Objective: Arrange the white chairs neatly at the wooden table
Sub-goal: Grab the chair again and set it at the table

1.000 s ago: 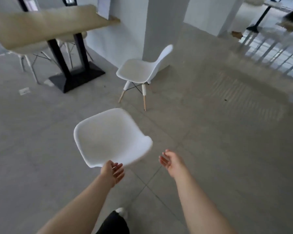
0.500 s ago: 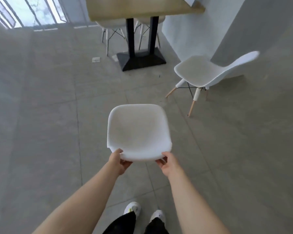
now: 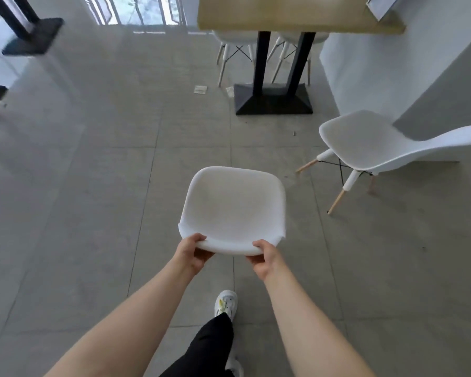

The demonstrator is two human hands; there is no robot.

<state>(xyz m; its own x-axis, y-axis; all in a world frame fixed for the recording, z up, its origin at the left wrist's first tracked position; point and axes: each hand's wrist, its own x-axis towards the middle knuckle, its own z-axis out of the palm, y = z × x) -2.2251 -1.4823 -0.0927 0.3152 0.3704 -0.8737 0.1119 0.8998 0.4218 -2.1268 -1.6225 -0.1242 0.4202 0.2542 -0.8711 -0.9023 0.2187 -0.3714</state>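
A white chair (image 3: 233,202) is right in front of me, seen from above, its legs hidden under the seat. My left hand (image 3: 192,251) and my right hand (image 3: 264,257) both grip the top edge of its backrest. The wooden table (image 3: 283,14) stands ahead at the top of the view on a black pedestal (image 3: 273,99). A second white chair (image 3: 378,144) with wooden-tipped legs stands to the right, turned sideways, away from the table. Two more white chairs (image 3: 235,40) are tucked under the table's far side.
A grey-white wall and pillar (image 3: 392,77) rise to the right of the table. Another black table base (image 3: 33,35) stands at the far left by the window. Scraps of paper (image 3: 200,89) lie on the tiled floor near the pedestal.
My right hand has closed on the backrest beside the left. The view has swung so the table now lies straight ahead, and the held chair faces it.
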